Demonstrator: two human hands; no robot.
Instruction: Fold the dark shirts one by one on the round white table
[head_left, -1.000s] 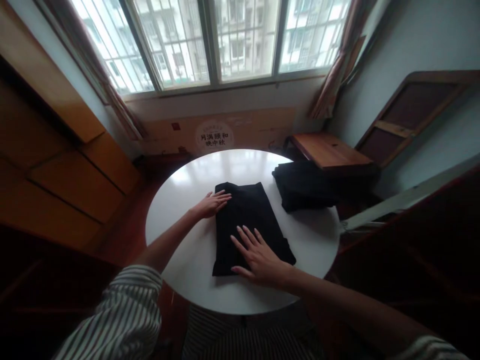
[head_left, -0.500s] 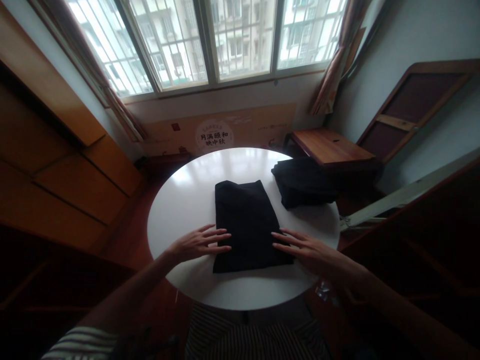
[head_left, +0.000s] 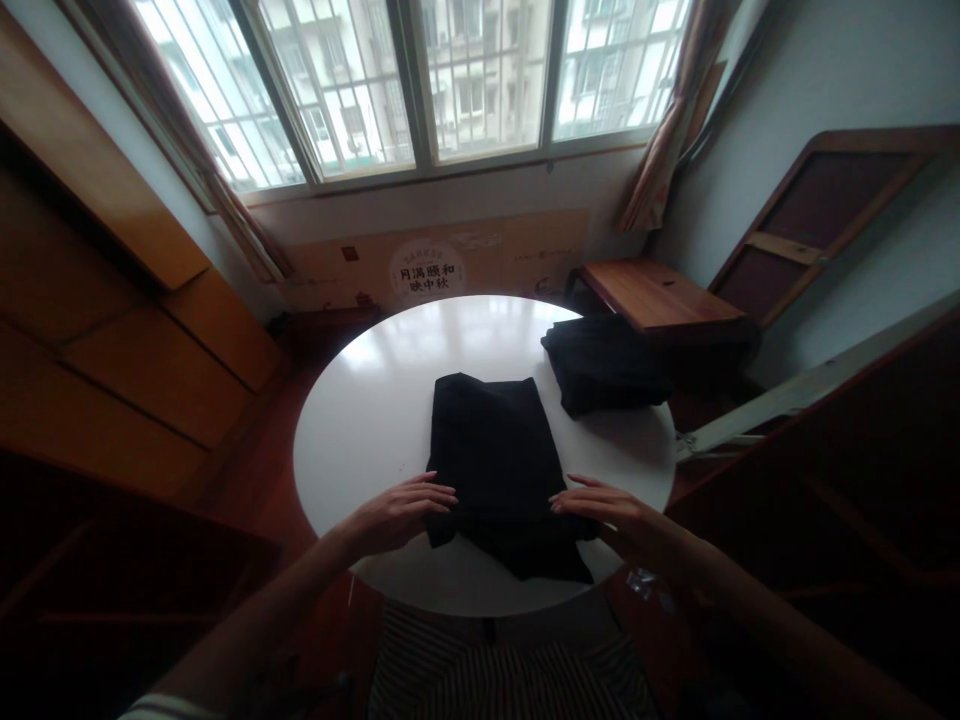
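Note:
A folded black garment (head_left: 495, 440) lies on the round white table (head_left: 352, 410) in front of me; its exact kind is too dark to tell. My left hand (head_left: 397, 512) grips its left edge near the close end, fingers on top and thumb hidden. At the right edge, my right hand (head_left: 600, 503) holds the cloth in the same way. Between the hands the near part looks slightly raised, and a loose flap spreads below it toward me. A second folded black pile (head_left: 606, 365) sits at the table's back right, apart from both hands.
Behind the table's right side stands a low wooden table (head_left: 667, 290). Wooden cabinets (head_left: 150, 370) line the left, and a barred window (head_left: 420, 80) with curtains is at the back. A dark wooden panel (head_left: 840, 490) stands close on the right.
Both hands have moved toward me and closed on the garment's sides. The garment has slid a little nearer, and a flap now shows at its near end.

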